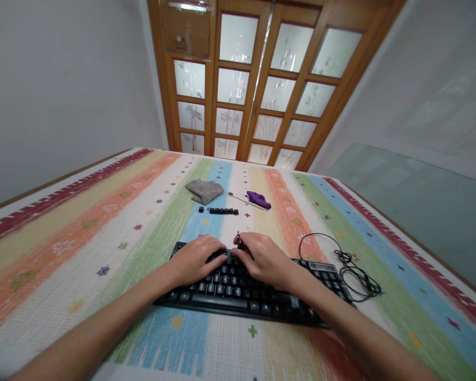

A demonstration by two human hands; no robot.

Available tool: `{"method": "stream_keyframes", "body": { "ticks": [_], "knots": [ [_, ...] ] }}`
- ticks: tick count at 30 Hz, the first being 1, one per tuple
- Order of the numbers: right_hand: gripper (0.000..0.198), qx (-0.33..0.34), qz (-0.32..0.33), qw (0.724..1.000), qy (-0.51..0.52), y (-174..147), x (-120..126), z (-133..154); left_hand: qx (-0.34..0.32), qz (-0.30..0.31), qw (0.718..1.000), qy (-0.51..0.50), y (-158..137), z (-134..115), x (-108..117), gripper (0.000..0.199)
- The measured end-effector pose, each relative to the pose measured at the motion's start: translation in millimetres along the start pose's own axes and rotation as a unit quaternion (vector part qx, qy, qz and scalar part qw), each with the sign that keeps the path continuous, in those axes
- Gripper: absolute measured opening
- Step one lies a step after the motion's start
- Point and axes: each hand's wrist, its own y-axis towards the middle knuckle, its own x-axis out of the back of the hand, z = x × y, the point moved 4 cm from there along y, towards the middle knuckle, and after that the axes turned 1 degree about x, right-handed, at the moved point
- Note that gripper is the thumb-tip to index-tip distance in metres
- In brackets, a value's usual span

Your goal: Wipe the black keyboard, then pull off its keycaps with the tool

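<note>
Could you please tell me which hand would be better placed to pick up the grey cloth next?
Probably the left hand: it is nearer the grey cloth and seems to hold nothing. The right hand is farther off and pinches a small object, too small to identify.

The keyboard is smooth plastic — the pinched piece (mostly hidden) perhaps metal.
</note>
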Motion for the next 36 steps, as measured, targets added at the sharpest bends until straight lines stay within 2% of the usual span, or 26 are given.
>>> {"method": "stream_keyframes", "body": {
  "ticks": [3, 4, 6, 8, 13, 18, 21, 25, 29, 36],
  "knots": [
    [0.011, -0.076, 0.0, 0.995, 0.067, 13, 3, -22, -0.004, -0.005, 1.0, 0.008, 0, -1, 1, 0.027],
    [0.013, -0.119, 0.009, 0.985, 0.124, 16, 3, -33, -0.007, -0.007, 1.0, 0.009, 0, -1, 1, 0.027],
    [0.022, -0.203, 0.029, 0.945, 0.256, 19, -1, -53, -0.008, -0.007, 1.0, 0.007, 0, 0, 1, 0.026],
    [0.028, -0.22, 0.021, 0.934, 0.281, 20, 0, -65, -0.004, -0.005, 1.0, -0.005, -1, 2, 0, 0.027],
    [0.036, -0.15, -0.003, 0.935, 0.321, 10, 11, -55, 0.027, -0.031, 0.995, -0.086, 1, 7, 7, 0.031],
    [0.04, -0.101, -0.013, 0.938, 0.331, -4, 21, -35, 0.037, -0.037, 0.98, -0.194, 11, -3, 18, 0.039],
    [0.035, -0.091, -0.018, 0.94, 0.328, -10, 21, -30, 0.01, -0.047, 0.984, -0.172, 18, -13, 21, 0.037],
    [0.025, -0.083, -0.037, 0.953, 0.289, -17, 24, -29, -0.044, -0.033, 0.993, -0.106, 29, -21, 18, 0.019],
    [0.019, -0.091, -0.051, 0.969, 0.223, -24, 27, -30, -0.068, -0.012, 0.995, -0.074, 38, -22, 15, 0.019],
    [0.018, -0.105, -0.087, 0.971, 0.195, -34, 32, -37, -0.093, 0.009, 0.993, -0.066, 59, -28, 11, 0.016]
  ]
}}
